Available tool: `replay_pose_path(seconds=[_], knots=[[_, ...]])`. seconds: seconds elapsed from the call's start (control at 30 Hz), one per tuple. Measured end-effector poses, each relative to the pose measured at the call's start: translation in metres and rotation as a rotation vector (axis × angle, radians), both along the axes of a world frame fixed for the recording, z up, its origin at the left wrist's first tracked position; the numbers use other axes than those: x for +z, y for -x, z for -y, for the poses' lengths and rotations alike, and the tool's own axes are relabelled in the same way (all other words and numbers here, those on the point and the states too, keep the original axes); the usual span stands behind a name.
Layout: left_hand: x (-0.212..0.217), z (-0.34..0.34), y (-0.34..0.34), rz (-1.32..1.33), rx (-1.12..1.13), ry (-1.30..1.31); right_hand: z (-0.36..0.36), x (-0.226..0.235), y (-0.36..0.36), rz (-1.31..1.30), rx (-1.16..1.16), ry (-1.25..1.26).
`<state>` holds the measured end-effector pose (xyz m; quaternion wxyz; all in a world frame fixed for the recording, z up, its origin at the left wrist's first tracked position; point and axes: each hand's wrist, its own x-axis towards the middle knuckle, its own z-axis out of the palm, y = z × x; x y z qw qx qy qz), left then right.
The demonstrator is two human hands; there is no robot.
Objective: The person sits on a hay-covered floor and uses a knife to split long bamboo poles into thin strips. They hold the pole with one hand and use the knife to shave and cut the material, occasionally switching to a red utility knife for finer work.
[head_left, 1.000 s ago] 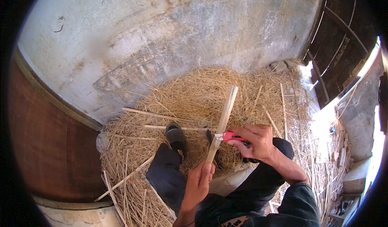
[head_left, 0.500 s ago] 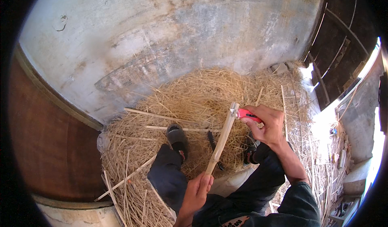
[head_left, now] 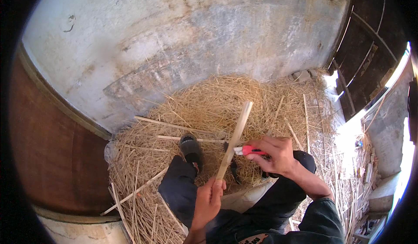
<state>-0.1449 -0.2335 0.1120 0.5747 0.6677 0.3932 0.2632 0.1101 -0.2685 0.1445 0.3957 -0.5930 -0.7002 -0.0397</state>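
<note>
My left hand (head_left: 209, 199) is closed round the lower end of a pale bamboo strip (head_left: 237, 134), which slants up and to the right, its far end free. In my right hand (head_left: 277, 155) is a red utility knife (head_left: 249, 150). Its pale blade end points left and lies at about the middle of the strip; whether the edge touches the bamboo I cannot tell. A long black object (head_left: 233, 165) lies on the straw below, partly behind the strip, its kind unclear.
Straw and shavings (head_left: 213, 96) cover the floor, with several loose bamboo strips (head_left: 174, 124) on top. My left foot wears a dark shoe (head_left: 190, 146). A stained wall (head_left: 174, 44) stands ahead, a brown panel (head_left: 52, 144) at left, dark boards (head_left: 370, 39) at right.
My right hand has brought the knife down and toward me, from the strip's far end to about its middle. The strip's upper end has shifted slightly left and up.
</note>
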Motion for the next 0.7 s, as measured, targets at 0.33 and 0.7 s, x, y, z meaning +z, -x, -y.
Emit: replay_pose_path(seconds=[0.33, 0.7], knots=[[0.012, 0.008, -0.023, -0.114, 0.029, -0.243, 0.002, -0.003, 0.003, 0.045, -0.055, -0.053], [0.006, 0.029, 0.004, -0.222, -0.055, -0.146, -0.011, 0.019, -0.049, -0.204, -0.393, -0.188]])
